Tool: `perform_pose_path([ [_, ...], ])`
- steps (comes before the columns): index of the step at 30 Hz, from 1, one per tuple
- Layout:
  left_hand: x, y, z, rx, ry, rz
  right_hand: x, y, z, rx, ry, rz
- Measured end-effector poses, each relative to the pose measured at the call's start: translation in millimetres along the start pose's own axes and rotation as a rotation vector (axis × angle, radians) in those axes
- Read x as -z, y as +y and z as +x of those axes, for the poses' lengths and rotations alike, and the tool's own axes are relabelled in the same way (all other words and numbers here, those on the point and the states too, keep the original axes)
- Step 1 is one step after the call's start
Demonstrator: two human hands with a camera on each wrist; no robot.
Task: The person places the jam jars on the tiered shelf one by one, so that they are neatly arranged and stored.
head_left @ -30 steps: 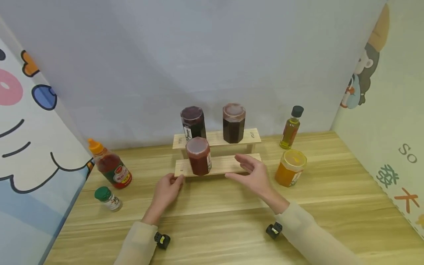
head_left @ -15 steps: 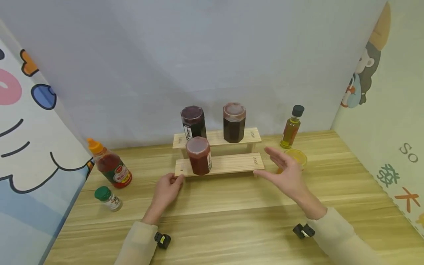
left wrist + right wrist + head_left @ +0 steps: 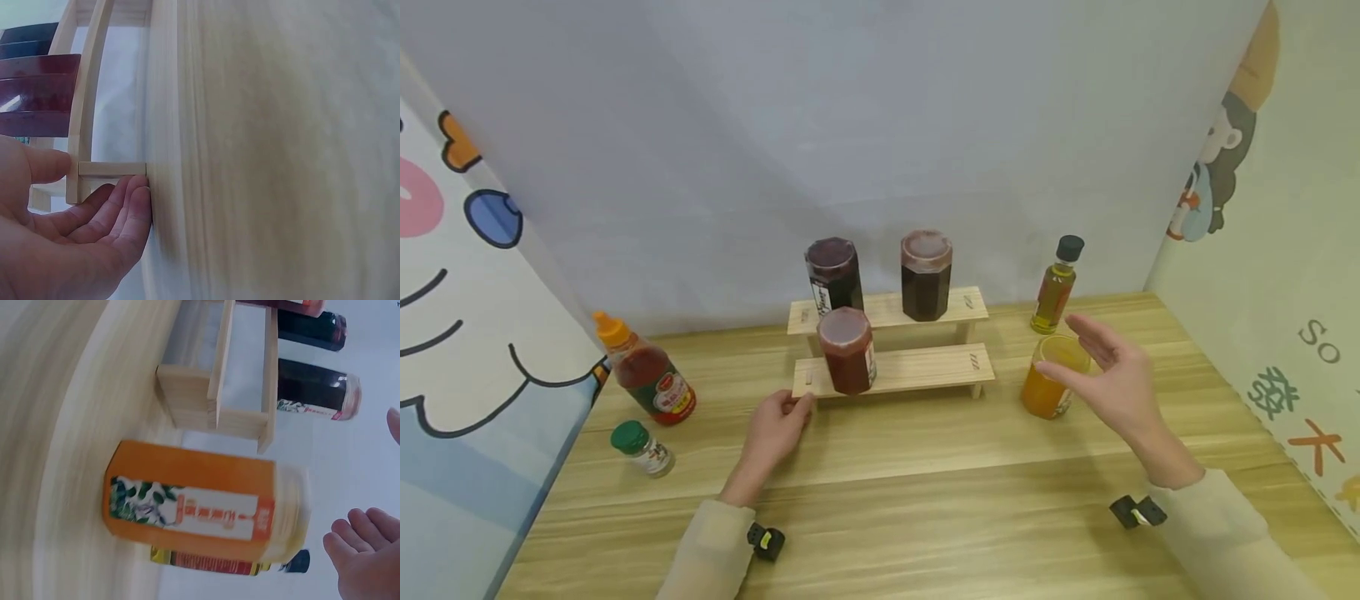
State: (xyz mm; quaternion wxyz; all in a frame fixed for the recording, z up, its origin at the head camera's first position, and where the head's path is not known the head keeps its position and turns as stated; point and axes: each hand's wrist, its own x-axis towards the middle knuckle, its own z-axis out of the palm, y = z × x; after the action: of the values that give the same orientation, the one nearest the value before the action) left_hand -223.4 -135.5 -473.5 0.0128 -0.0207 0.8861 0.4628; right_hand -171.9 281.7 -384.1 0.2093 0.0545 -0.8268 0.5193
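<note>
My left hand (image 3: 777, 425) grips the front left corner of a two-tier wooden shelf (image 3: 925, 369). In the left wrist view its thumb lies on the lower board while its fingers curl at the short leg (image 3: 112, 168). On the lower tier stands a red jam jar (image 3: 847, 358), toward the left. Two dark jam jars (image 3: 837, 279) stand on the upper tier. My right hand (image 3: 1120, 387) holds nothing, thumb and fingers spread apart beside the top of an orange-yellow jar (image 3: 1047, 390). That jar stands upright on the table, its label (image 3: 187, 506) plain in the right wrist view.
Behind the orange-yellow jar is a small oil bottle (image 3: 1055, 287) with a dark cap. At left stand a red sauce bottle (image 3: 651, 375) with an orange cap and a green-capped shaker (image 3: 643, 450). A pale wall (image 3: 880, 150) closes off the table's back.
My right hand has moved right, from over the shelf's lower board to the orange-yellow jar. My left hand keeps its grip on the shelf corner.
</note>
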Motion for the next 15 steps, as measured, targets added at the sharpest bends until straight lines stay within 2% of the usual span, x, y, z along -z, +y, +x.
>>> perform_pose_path([
  [7,0.9,-1.2,1.1,-0.01,0.002,0.001,15.0,20.6,-0.9,-0.065,0.017,-0.006],
  [15,0.1,-1.2,0.1,-0.012,0.0,0.004,22.4,37.9,-9.9,-0.112,-0.03,-0.036],
])
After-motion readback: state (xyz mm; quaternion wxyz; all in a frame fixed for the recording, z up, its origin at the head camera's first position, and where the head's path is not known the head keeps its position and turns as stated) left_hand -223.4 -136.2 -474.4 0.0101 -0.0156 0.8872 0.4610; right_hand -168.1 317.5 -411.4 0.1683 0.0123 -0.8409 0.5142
